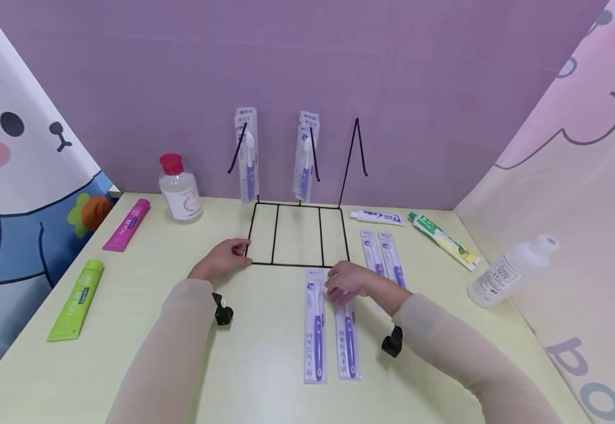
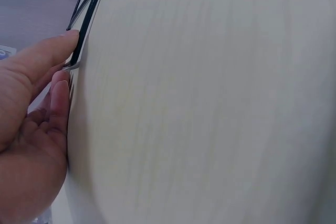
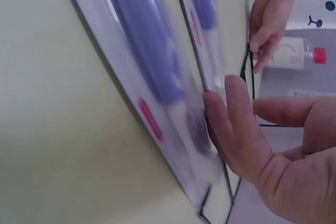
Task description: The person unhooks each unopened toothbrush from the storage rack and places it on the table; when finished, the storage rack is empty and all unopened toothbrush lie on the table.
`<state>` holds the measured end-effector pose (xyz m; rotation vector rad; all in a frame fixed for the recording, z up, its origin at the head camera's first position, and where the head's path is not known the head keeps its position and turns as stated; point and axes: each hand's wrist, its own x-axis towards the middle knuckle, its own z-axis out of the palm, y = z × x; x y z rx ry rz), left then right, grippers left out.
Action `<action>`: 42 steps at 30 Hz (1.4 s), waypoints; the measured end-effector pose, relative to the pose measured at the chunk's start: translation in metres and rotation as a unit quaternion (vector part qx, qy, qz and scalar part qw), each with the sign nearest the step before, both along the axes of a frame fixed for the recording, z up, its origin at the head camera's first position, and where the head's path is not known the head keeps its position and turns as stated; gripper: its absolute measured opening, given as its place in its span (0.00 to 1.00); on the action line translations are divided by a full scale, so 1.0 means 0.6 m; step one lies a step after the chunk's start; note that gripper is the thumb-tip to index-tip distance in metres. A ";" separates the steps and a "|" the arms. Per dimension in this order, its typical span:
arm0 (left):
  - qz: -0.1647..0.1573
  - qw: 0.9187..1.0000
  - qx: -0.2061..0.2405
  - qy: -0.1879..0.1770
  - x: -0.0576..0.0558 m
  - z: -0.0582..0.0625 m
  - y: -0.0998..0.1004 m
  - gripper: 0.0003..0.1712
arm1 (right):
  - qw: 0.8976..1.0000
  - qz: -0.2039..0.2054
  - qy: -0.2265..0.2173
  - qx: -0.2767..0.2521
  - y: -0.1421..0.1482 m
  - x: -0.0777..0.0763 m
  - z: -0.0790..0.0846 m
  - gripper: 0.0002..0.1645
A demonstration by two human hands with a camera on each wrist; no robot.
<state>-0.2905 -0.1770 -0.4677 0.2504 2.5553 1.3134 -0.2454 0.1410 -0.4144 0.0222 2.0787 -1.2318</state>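
Observation:
A black wire display rack (image 1: 296, 265) stands on the table, with packaged toothbrushes (image 1: 247, 156) hanging on its left prong and more packs (image 1: 305, 159) on the middle one. My left hand (image 1: 226, 258) pinches the rack's front left corner; thumb and fingertips meet around the wire in the left wrist view. At the front right corner is my right hand (image 1: 348, 280), over the top of a packaged toothbrush (image 1: 348, 347). In the right wrist view its fingers (image 3: 239, 124) are mostly straight, apart from the thumb. Beside that pack lies another packaged toothbrush (image 1: 315, 335).
Two more toothbrush packs (image 1: 392, 256) lie right of the rack, near a white-blue toothpaste tube (image 1: 378, 218) and a green-yellow tube (image 1: 445, 240). A white bottle (image 1: 508, 274) stands far right. Leftward are a red-capped bottle (image 1: 181, 191), a pink tube (image 1: 127, 225) and a green tube (image 1: 76, 301).

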 end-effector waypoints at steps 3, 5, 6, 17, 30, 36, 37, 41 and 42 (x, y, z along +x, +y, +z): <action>-0.001 1.000 -0.001 -0.002 -0.001 -0.005 0.000 0.34 | 1.000 0.014 0.024 0.014 0.000 -0.015 0.017 0.31; 0.001 1.000 -0.001 -0.002 -0.002 -0.008 0.000 0.33 | 0.998 0.019 0.052 0.019 -0.003 -0.029 0.032 0.31; 0.001 1.000 -0.001 0.000 -0.002 -0.010 0.000 0.33 | 0.997 0.017 0.067 0.017 -0.004 -0.038 0.039 0.31; 0.015 1.000 0.016 -0.004 -0.004 -0.015 0.001 0.33 | 0.955 -0.058 0.291 -0.010 -0.052 -0.142 0.097 0.22; 0.012 1.000 0.016 0.006 -0.005 -0.008 0.002 0.33 | 0.842 -0.181 0.503 -0.076 -0.103 -0.226 0.155 0.21; 0.011 0.999 0.028 0.012 -0.003 -0.008 0.002 0.33 | 0.840 -0.183 0.498 -0.111 -0.117 -0.236 0.173 0.23; 0.011 0.999 0.030 0.012 -0.002 -0.008 0.002 0.33 | 0.842 -0.180 0.497 -0.108 -0.120 -0.236 0.173 0.23; 0.016 0.999 0.035 0.013 0.000 -0.006 0.002 0.32 | 0.839 -0.172 0.509 -0.084 -0.127 -0.235 0.171 0.22; 0.018 0.999 0.037 0.013 -0.001 -0.006 0.002 0.32 | 0.837 -0.171 0.514 -0.080 -0.128 -0.235 0.170 0.21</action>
